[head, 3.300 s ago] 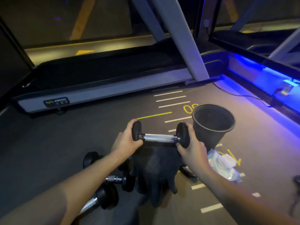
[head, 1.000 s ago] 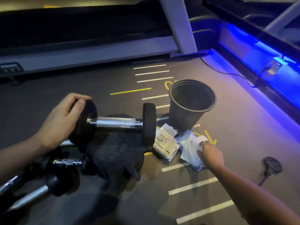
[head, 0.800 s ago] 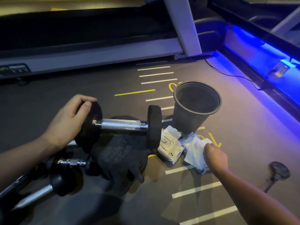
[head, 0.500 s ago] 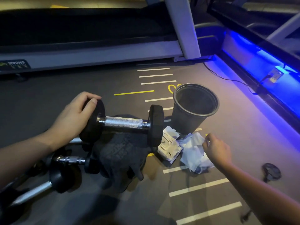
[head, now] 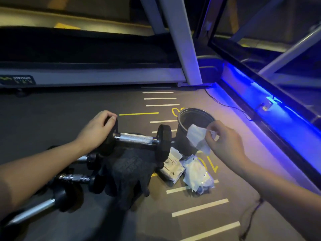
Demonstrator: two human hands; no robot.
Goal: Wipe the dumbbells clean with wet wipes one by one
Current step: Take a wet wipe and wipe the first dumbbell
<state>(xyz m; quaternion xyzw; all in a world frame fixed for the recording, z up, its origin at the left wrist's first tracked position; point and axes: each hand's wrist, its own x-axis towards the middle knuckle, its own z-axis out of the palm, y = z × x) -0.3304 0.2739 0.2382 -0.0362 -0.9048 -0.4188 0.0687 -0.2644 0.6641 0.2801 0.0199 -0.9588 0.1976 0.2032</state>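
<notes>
Pinching a crumpled white wet wipe (head: 198,139) in a closed grip, the right hand (head: 224,141) holds it in the air just right of the black-ended, chrome-handled dumbbell (head: 137,139), in front of the dark round bin (head: 192,131). The left hand (head: 97,130) is clamped over the dumbbell's far end, propping it on a dark glove (head: 128,171) on the floor. Wiping seems about to begin: the wipe must next cross to the dumbbell's near end or handle.

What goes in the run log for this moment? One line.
left hand: grips dumbbell end | right hand: holds wet wipe beside bin | wiping: not yet begun
</notes>
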